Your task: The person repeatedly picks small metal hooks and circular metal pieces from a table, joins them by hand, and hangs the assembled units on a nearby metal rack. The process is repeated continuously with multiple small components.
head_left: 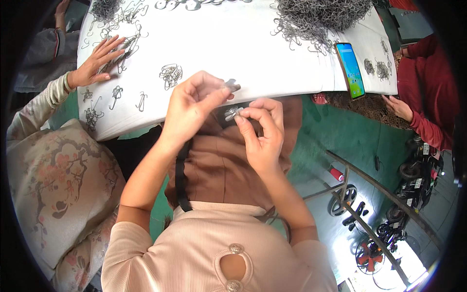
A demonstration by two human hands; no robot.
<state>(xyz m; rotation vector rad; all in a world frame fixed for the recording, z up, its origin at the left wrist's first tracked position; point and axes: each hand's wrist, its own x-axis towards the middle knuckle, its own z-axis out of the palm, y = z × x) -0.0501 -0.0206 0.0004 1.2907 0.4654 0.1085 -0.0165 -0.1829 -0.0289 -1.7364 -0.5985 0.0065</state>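
My left hand (194, 104) is raised at the near edge of the white table, thumb and fingers pinching a small flat grey metal piece (233, 86). Just below and to the right, my right hand (265, 131) holds a small bunch of shiny metal pieces (232, 113) between thumb and fingertips, above my brown-clad lap. The two hands are apart. Which exact kind the metal pieces are is too small to tell. A little heap of bent wire hooks (170, 75) lies on the table left of my left hand.
A large pile of wire hooks (331, 17) covers the table's (228, 44) far right. A phone (350, 70) with a lit screen lies at the right edge. At left, a co-worker's hand (99, 61) spreads over loose hooks; another person's hand (399, 107) is at right. Metal bars (369, 185) stand lower right.
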